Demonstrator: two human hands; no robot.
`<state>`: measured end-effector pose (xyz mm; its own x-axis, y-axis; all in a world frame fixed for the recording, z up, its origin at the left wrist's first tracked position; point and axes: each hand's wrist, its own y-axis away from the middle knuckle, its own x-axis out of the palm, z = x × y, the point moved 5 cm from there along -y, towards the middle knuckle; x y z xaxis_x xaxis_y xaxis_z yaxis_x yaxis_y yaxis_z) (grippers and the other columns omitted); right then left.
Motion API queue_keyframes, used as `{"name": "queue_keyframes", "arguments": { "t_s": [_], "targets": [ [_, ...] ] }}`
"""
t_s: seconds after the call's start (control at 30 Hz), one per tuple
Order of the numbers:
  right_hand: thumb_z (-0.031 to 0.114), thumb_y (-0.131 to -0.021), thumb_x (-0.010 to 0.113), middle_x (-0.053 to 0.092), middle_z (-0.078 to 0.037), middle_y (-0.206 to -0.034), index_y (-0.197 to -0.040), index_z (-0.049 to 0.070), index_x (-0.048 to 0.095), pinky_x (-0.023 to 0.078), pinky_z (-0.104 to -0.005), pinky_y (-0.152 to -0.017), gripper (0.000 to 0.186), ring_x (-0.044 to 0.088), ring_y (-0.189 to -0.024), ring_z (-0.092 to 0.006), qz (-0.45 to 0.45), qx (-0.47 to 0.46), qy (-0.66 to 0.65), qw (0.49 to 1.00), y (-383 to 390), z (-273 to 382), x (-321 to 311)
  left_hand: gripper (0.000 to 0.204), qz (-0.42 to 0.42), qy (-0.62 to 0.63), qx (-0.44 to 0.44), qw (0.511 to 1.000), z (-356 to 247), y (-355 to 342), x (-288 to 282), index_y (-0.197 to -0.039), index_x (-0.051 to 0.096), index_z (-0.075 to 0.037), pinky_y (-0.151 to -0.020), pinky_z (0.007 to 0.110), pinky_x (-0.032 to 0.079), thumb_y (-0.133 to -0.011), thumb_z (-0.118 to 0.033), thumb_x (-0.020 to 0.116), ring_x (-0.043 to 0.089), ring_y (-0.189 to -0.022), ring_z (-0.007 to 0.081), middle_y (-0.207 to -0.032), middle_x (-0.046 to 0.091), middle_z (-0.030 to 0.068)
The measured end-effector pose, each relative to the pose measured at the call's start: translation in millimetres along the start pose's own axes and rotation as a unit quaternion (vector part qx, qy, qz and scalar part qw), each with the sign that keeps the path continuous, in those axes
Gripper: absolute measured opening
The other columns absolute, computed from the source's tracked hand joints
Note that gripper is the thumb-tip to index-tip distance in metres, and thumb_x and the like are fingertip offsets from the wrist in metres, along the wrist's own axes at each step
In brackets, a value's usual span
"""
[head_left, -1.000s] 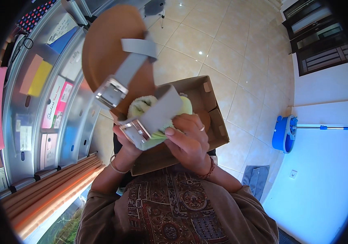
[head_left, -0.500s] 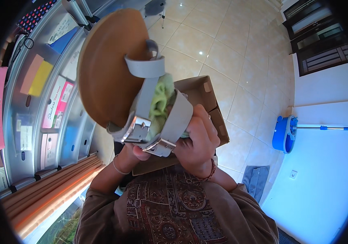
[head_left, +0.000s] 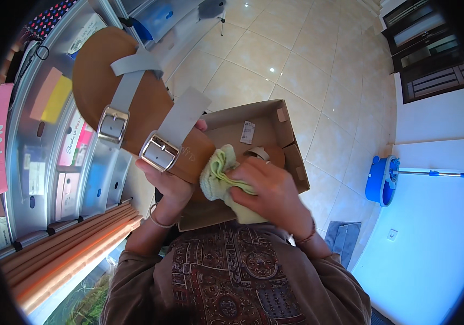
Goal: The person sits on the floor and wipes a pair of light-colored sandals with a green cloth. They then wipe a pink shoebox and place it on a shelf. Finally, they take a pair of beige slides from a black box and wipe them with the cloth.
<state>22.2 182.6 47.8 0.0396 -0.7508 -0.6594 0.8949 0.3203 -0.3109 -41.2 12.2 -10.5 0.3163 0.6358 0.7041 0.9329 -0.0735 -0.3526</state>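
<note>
A brown-soled sandal (head_left: 150,100) with pale grey straps and two silver buckles is held up at the left, its toe end pointing up and away. My left hand (head_left: 168,185) grips it from below around the heel part, the fingers partly behind the sole. Bunched in my right hand (head_left: 267,189) is a light green cloth (head_left: 218,176), which touches the heel end of the sandal. Below both hands sits an open cardboard box (head_left: 275,115). Inside it lies another brown sandal (head_left: 272,156), partly covered by my right hand, and a small white paper label (head_left: 248,132).
Shelves with clear-fronted shoe boxes (head_left: 42,138) stand close on the left, above an orange-brown curtain (head_left: 75,244). On the tiled floor (head_left: 318,103) at the right is a blue mop bucket (head_left: 382,181) with its handle leaning sideways. A grey mat (head_left: 343,238) lies near it.
The sandal has tilted left and down, showing its footbed. My right hand and the cloth have moved from between the straps to the heel end, uncovering more of the box.
</note>
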Motion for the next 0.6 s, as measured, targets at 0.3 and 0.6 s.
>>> {"name": "queue_keyframes", "arguments": {
  "t_s": [0.3,0.6],
  "targets": [
    [0.033,-0.084,0.067,0.059,-0.019,-0.120,-0.152,0.011,0.026,0.055,-0.0426,-0.080,0.082,0.063,-0.100,-0.0298,-0.131,0.170,-0.625,0.751,10,-48,-49,0.078,-0.064,-0.277,-0.035,0.958,7,5,2,-0.137,0.039,0.002,-0.091,0.043,0.052,-0.096,-0.064,0.040,0.064,-0.106,0.0330,-0.116,0.062,0.0217],
    [0.017,-0.086,0.068,0.065,-0.012,-0.107,-0.126,0.006,0.057,0.055,-0.0325,-0.073,0.043,0.065,-0.086,-0.0193,-0.136,0.110,-0.306,0.936,-16,-2,-54,0.055,-0.099,-0.383,-0.002,0.919,6,1,8,-0.147,0.023,-0.006,-0.098,0.043,0.048,-0.104,-0.032,0.046,0.057,-0.117,0.0303,-0.137,0.049,0.0204]
  ]
}}
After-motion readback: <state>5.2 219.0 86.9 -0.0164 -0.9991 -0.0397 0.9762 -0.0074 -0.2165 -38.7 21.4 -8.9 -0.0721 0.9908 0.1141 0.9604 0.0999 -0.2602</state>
